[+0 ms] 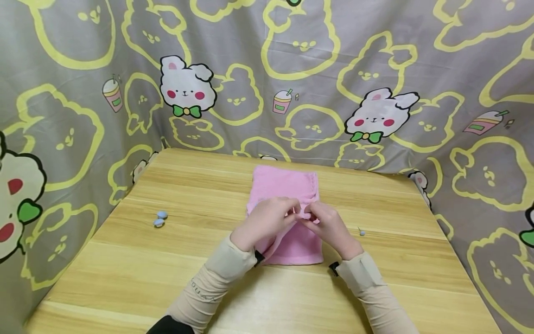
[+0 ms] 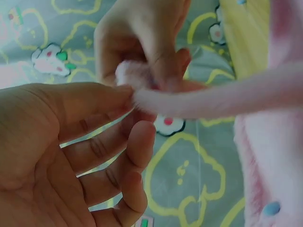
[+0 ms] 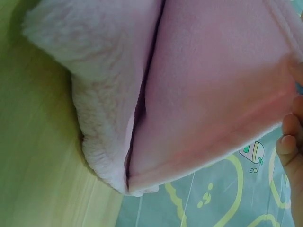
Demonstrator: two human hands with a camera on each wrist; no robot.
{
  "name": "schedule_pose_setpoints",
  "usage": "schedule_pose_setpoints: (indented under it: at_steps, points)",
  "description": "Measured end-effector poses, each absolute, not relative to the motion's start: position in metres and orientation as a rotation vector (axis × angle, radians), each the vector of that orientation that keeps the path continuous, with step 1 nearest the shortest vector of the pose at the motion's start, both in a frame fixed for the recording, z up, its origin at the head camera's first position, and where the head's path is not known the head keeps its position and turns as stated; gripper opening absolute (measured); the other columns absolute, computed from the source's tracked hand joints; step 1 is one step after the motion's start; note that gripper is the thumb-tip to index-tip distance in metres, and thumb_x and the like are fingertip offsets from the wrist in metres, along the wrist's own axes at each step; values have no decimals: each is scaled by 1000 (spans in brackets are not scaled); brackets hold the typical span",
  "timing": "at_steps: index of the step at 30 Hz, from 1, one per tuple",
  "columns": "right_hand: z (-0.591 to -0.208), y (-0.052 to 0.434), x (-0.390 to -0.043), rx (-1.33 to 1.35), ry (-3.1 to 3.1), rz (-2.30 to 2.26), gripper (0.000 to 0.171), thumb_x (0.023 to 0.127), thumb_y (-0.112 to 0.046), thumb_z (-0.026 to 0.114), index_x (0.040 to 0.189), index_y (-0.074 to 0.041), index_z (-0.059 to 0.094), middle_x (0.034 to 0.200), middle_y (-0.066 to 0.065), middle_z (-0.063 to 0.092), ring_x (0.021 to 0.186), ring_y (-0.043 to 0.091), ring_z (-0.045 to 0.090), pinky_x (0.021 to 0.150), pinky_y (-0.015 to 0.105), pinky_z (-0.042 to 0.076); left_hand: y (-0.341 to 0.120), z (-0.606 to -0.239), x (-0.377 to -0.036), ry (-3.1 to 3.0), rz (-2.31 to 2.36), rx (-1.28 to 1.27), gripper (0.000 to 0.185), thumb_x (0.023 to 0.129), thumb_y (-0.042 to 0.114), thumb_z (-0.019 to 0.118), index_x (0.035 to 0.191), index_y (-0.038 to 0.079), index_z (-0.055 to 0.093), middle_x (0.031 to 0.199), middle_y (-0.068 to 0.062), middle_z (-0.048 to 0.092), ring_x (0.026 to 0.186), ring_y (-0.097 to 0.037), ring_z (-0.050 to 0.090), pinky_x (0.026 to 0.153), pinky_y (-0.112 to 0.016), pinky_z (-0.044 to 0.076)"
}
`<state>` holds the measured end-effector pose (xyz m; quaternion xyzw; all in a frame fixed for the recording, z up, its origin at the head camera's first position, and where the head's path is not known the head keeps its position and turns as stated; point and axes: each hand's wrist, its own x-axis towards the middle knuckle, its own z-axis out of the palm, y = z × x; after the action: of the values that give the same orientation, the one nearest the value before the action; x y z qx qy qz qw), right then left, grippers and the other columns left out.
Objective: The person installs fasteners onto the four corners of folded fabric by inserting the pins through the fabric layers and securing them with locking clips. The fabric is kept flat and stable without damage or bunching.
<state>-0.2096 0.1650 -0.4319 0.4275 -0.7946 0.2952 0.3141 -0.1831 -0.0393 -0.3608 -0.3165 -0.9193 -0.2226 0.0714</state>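
Observation:
A folded pink fluffy cloth (image 1: pixel 285 181) lies on the table, its near part lifted into a raised flap. With thumb and fingers my left hand (image 1: pixel 267 220) pinches the flap's edge. Beside it my right hand (image 1: pixel 331 227) pinches the same edge, the fingertips of both hands close together. In the left wrist view the bunched edge (image 2: pixel 189 101) runs between the hands. The right wrist view has the flap's smooth underside (image 3: pixel 213 85) stretched up over the fluffy layer (image 3: pixel 102 94). A bit of blue (image 3: pixel 299 88) shows by the fingertips there; I cannot tell what it is.
Two small light-blue rounded pieces (image 1: pixel 159 222) lie on the wooden table (image 1: pixel 200 185) at the left. Right of the cloth is another small blue piece (image 1: pixel 362 233) with a thin stem. A patterned grey curtain (image 1: pixel 250 46) hangs around the table's back and sides.

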Motion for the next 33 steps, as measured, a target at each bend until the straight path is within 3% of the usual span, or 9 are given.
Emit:
schedule_pose_setpoints:
  at_steps: [6, 13, 19, 25, 33]
  points:
    - [-431, 165, -210, 1146, -2050, 717, 29, 66, -4, 84, 78, -8, 58, 69, -1, 56, 62, 7, 53, 58, 12, 46, -66, -348, -190, -2775, -806, -821, 8, 94, 20, 62, 99, 15, 66, 87, 3, 71, 77, -10, 64, 71, -28, 52]
    - [-429, 165, -209, 1152, -2079, 729, 26, 84, -26, 75, 76, -10, 56, 65, -2, 51, 60, 7, 49, 58, 13, 43, -114, -340, -204, -2796, -945, -578, 14, 97, 24, 59, 105, 14, 63, 95, -5, 72, 83, -19, 66, 73, -35, 53]
    - [-431, 166, -210, 1161, -2052, 721, 28, 88, -29, 71, 75, -11, 54, 65, -3, 50, 60, 6, 49, 57, 13, 42, -162, -340, -214, -2826, -1031, -317, 20, 98, 26, 57, 110, 11, 62, 102, -12, 71, 89, -27, 66, 76, -41, 53]
    - [-431, 167, -210, 1154, -2061, 710, 28, 87, -29, 72, 76, -11, 54, 66, -4, 49, 60, 5, 48, 56, 13, 41, -220, -345, -214, -2969, -1018, -161, 32, 99, 28, 54, 123, 6, 56, 115, -21, 65, 102, -35, 63, 81, -46, 50]
    - [-431, 166, -210, 1155, -2078, 682, 29, 77, -18, 81, 77, -11, 53, 66, -3, 51, 59, 6, 48, 54, 14, 40, -291, -370, -205, -3114, -1088, -61, 40, 98, 28, 57, 126, 0, 55, 117, -28, 63, 95, -35, 65, 75, -39, 51]
